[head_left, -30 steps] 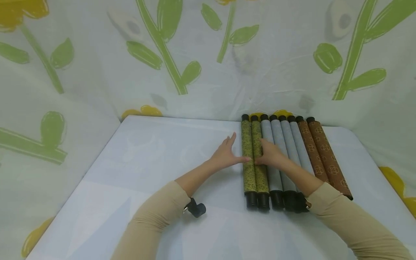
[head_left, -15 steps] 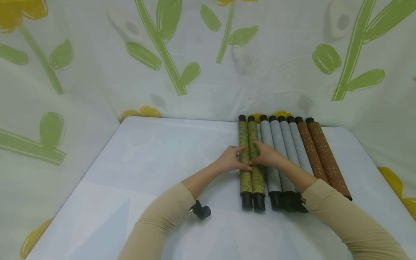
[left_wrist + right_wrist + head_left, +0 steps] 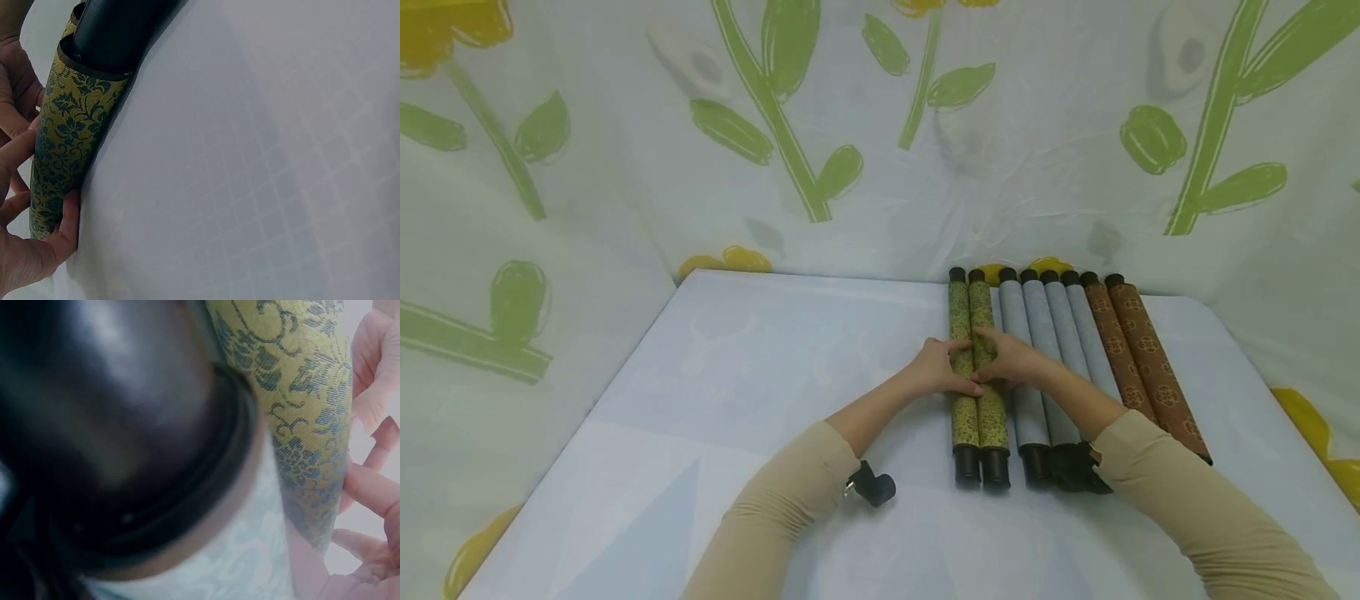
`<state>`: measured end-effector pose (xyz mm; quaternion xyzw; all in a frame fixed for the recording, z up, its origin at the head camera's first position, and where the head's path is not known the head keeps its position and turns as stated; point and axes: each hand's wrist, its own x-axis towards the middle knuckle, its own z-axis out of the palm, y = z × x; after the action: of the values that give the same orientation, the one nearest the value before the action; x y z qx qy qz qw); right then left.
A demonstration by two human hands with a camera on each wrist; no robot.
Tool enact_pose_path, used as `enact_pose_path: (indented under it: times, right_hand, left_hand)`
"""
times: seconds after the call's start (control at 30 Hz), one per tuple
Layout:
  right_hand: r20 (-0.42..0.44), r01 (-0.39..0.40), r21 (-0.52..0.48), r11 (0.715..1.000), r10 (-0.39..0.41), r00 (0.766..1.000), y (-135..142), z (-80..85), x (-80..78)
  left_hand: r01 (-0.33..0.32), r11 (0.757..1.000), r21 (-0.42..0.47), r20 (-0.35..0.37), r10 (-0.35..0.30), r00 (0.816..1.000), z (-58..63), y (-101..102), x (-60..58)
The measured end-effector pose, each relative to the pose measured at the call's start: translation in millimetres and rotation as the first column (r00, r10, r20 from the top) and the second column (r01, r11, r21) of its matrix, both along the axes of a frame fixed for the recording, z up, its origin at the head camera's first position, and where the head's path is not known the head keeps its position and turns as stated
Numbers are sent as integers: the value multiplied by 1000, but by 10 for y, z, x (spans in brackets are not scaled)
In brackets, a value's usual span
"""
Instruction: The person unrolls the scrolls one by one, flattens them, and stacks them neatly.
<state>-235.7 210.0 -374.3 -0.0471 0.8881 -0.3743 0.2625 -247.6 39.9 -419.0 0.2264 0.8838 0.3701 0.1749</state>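
Two yellow-green brocade scrolls with black end knobs lie side by side on the table. My left hand grips the left scroll near its middle, fingers and thumb curled over it. The right scroll is held by my right hand at about the same height, and the two hands almost meet. In the left wrist view a dark floral pattern shows on the left scroll, with a thumb along its side. The right wrist view has the patterned right scroll beside a pale scroll with a dark knob.
Just right of the yellow-green pair lie several pale grey scrolls, partly under my right forearm. Two brown patterned scrolls come after them. All rest on a white table against a flower-printed curtain.
My hands have closed from spread fingers onto the yellow-green scrolls. The pair has shifted slightly left, widening a gap from the grey scrolls.
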Motion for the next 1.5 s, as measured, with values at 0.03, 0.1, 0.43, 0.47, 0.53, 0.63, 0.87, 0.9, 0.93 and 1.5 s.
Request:
enact_pose_path:
  times: [0.03, 0.1, 0.43, 0.47, 0.53, 0.63, 0.87, 0.9, 0.93, 1.5]
  right_hand:
    - [9, 0, -6, 1000, 0, 1000, -3, 0, -6]
    - [21, 4, -14, 1000, -4, 1000, -8, 0, -18]
    - [79, 56, -111, 992, -47, 996, 12, -45, -52]
    - [85, 63, -131, 989, -52, 995, 23, -53, -51]
    - [95, 71, -172, 983, -55, 994, 43, -67, -40]
    - [93, 74, -210, 975, -55, 994, 58, -73, -15]
    - [44, 80, -237, 968, -72, 996, 10, -123, 24]
    - [40, 83, -242, 967, -76, 996, 0, -126, 27]
    - [38, 87, -247, 965, -80, 996, -10, -128, 32]
    - [17, 76, -274, 959, -75, 997, -321, -13, 84]
  left_hand:
    - [-2, 1000, -4, 1, 2, 1000, 1, -2, 0]
    - [-4, 1000, -5, 5, 4, 1000, 8, -11, 2]
    - [-27, 993, 114, 79, 18, 997, 25, -56, 20]
    - [-35, 990, 140, 97, 21, 995, 24, -57, 26]
    - [-57, 980, 191, 142, 30, 989, 19, -60, 42]
    - [-90, 965, 246, 185, 44, 982, 7, -68, 71]
    - [-118, 947, 299, 143, 78, 987, -9, -104, 140]
    - [-116, 948, 296, 125, 81, 989, -6, -113, 149]
    - [-115, 948, 298, 116, 84, 990, -1, -124, 158]
    - [-109, 941, 321, 94, 83, 992, 118, -486, 229]
